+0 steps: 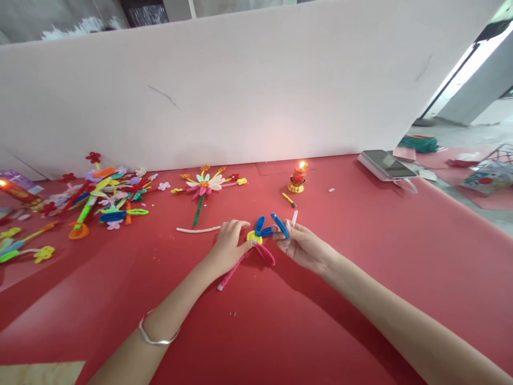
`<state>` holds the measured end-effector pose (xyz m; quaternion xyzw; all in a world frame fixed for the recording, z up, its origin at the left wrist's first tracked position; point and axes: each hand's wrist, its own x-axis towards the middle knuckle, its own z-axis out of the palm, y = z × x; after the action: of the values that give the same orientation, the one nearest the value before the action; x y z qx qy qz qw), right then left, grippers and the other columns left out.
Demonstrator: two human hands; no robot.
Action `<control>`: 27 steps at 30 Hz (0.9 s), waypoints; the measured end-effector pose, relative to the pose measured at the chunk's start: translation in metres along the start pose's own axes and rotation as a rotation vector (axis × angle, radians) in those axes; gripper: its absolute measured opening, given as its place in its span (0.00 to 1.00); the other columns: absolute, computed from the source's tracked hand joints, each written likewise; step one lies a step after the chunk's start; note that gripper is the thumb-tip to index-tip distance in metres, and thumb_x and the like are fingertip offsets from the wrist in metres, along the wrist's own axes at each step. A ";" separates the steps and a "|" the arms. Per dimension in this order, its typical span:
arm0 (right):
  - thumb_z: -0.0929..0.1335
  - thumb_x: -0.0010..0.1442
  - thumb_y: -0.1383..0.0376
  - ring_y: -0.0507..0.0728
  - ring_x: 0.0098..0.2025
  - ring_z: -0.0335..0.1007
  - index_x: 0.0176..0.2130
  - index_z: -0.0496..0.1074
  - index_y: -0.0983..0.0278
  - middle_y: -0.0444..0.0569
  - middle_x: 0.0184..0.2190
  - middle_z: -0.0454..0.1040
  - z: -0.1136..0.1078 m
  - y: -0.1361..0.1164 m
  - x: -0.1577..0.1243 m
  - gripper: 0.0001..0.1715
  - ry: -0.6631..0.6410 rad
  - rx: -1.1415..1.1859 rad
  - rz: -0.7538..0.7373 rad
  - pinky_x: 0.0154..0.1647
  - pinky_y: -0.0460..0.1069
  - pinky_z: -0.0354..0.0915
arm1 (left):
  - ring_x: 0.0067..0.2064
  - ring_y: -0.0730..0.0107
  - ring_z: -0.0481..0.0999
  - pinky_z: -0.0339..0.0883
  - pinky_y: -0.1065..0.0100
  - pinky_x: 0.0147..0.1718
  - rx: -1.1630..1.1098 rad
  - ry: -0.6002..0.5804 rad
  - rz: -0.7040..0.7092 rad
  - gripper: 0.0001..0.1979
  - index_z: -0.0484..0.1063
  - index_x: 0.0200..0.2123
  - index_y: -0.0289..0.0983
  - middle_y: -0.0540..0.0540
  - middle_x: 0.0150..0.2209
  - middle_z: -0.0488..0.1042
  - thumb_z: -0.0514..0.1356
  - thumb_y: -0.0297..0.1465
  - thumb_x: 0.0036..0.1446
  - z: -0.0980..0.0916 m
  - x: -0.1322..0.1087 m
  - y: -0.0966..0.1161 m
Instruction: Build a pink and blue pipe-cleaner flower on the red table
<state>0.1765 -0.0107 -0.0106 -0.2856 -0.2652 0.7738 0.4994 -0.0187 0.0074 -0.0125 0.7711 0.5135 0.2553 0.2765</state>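
Note:
My left hand [230, 243] is closed on a small pipe-cleaner flower [256, 237] with a yellow centre, blue petals and a pink stem that trails toward me over the red table [360, 278]. My right hand [302, 245] pinches a blue pipe-cleaner petal [279, 224] beside the flower and also holds a thin white stick [294, 218] between its fingers. Both hands meet just above the table near its middle.
A lit red candle on a gold base [297, 178] stands behind the hands. A finished flower [203, 188], a white pipe cleaner [198, 230] and a heap of colourful pipe-cleaner pieces [104, 198] lie to the left. A phone [387, 164] rests on a white box at right. A white board [240, 91] walls the back.

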 end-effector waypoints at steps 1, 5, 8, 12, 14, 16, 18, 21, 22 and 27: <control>0.73 0.46 0.60 0.45 0.25 0.59 0.27 0.61 0.63 0.42 0.26 0.66 -0.003 -0.003 0.001 0.18 0.009 -0.022 -0.017 0.23 0.43 0.60 | 0.52 0.58 0.61 0.54 0.56 0.52 0.085 0.006 0.008 0.17 0.67 0.44 0.39 0.44 0.47 0.67 0.59 0.39 0.53 0.001 0.000 -0.002; 0.75 0.41 0.66 0.45 0.24 0.60 0.27 0.57 0.62 0.39 0.23 0.64 -0.010 -0.010 0.004 0.22 0.073 -0.094 -0.018 0.20 0.42 0.56 | 0.49 0.58 0.63 0.56 0.57 0.49 0.172 0.011 0.023 0.14 0.70 0.40 0.38 0.43 0.45 0.68 0.58 0.40 0.53 0.005 0.001 -0.006; 0.75 0.40 0.65 0.45 0.22 0.59 0.28 0.54 0.61 0.39 0.23 0.64 -0.013 -0.011 0.004 0.26 0.121 -0.141 0.001 0.18 0.41 0.49 | 0.42 0.61 0.68 0.60 0.60 0.43 0.019 -0.048 -0.011 0.11 0.70 0.34 0.36 0.45 0.38 0.72 0.58 0.38 0.54 0.003 0.002 -0.005; 0.74 0.44 0.58 0.44 0.18 0.55 0.29 0.51 0.60 0.35 0.21 0.60 -0.014 -0.011 0.004 0.27 0.099 -0.243 -0.060 0.17 0.42 0.46 | 0.37 0.65 0.72 0.64 0.64 0.38 -0.326 -0.111 -0.112 0.13 0.68 0.33 0.35 0.46 0.34 0.74 0.57 0.40 0.53 -0.001 0.003 -0.003; 0.73 0.45 0.58 0.44 0.18 0.55 0.29 0.50 0.60 0.34 0.22 0.60 -0.013 -0.011 0.004 0.27 0.085 -0.292 -0.121 0.19 0.42 0.48 | 0.35 0.66 0.73 0.64 0.65 0.36 -0.437 -0.105 -0.179 0.15 0.67 0.31 0.35 0.47 0.31 0.74 0.61 0.41 0.49 -0.002 0.004 -0.002; 0.73 0.45 0.58 0.44 0.20 0.57 0.28 0.49 0.60 0.35 0.23 0.60 -0.012 -0.012 0.003 0.28 0.080 -0.338 -0.179 0.20 0.43 0.50 | 0.33 0.68 0.72 0.65 0.66 0.34 -0.535 -0.101 -0.257 0.16 0.66 0.30 0.35 0.48 0.29 0.73 0.63 0.42 0.47 -0.002 0.005 0.000; 0.73 0.45 0.58 0.45 0.21 0.60 0.28 0.48 0.60 0.36 0.25 0.62 -0.011 -0.012 0.003 0.28 0.074 -0.397 -0.217 0.21 0.43 0.52 | 0.31 0.70 0.72 0.64 0.68 0.33 -0.628 -0.104 -0.314 0.18 0.66 0.31 0.34 0.49 0.29 0.73 0.64 0.41 0.45 -0.002 0.005 0.002; 0.72 0.46 0.58 0.46 0.21 0.62 0.28 0.47 0.60 0.37 0.27 0.64 -0.011 -0.011 0.005 0.28 0.073 -0.500 -0.269 0.21 0.44 0.54 | 0.32 0.72 0.72 0.64 0.70 0.33 -0.746 -0.150 -0.360 0.20 0.68 0.35 0.34 0.47 0.32 0.74 0.66 0.40 0.43 -0.004 0.005 0.006; 0.72 0.46 0.58 0.46 0.21 0.62 0.28 0.47 0.60 0.37 0.27 0.65 -0.012 -0.010 0.005 0.28 0.075 -0.529 -0.288 0.21 0.45 0.54 | 0.33 0.72 0.72 0.64 0.70 0.34 -0.773 -0.169 -0.367 0.20 0.69 0.37 0.34 0.46 0.34 0.74 0.67 0.39 0.43 -0.005 0.005 0.007; 0.71 0.47 0.60 0.46 0.21 0.62 0.28 0.47 0.60 0.35 0.24 0.63 -0.011 -0.005 0.007 0.26 0.090 -0.565 -0.391 0.21 0.45 0.56 | 0.34 0.72 0.72 0.64 0.69 0.36 -0.824 -0.221 -0.366 0.21 0.72 0.39 0.32 0.44 0.37 0.75 0.67 0.38 0.43 -0.006 0.004 0.010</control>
<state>0.1851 -0.0010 -0.0158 -0.3903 -0.4964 0.5460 0.5506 -0.0150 0.0087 -0.0015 0.5161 0.4644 0.3015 0.6535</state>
